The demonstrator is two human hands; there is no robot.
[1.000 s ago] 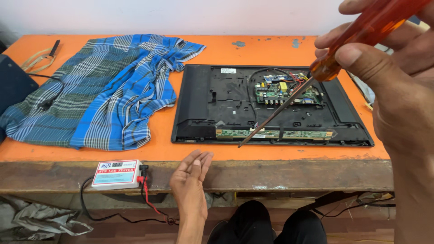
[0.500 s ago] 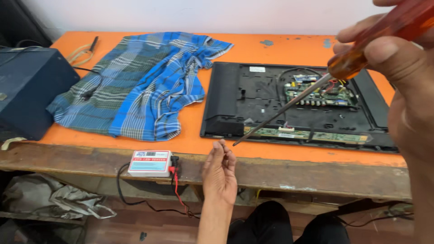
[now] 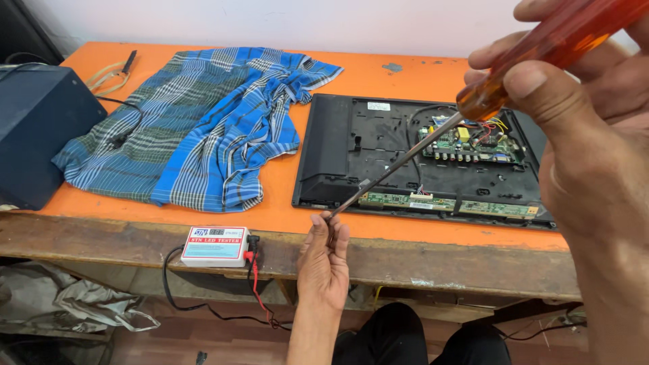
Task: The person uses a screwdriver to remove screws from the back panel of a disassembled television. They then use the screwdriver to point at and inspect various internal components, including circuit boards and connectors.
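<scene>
My right hand (image 3: 595, 155), close to the camera at the right, grips the orange handle of a long screwdriver (image 3: 541, 54). Its metal shaft slants down and left over an opened flat screen's black back (image 3: 351, 149). My left hand (image 3: 324, 260) reaches up from below the table edge, and its fingertips pinch the screwdriver's tip. Whether something small sits between the fingers is hidden. A green circuit board (image 3: 473, 145) with coloured wires lies exposed in the screen's right half.
A blue checked cloth (image 3: 203, 128) is spread on the orange table (image 3: 284, 203). A dark box (image 3: 37, 128) stands at the left and pliers (image 3: 115, 71) lie behind it. A small white tester (image 3: 215, 245) with red and black leads rests on the front ledge.
My left hand has risen from below the table edge to the screwdriver's tip and closed its fingers on it. The view has swung left, bringing the dark box into sight.
</scene>
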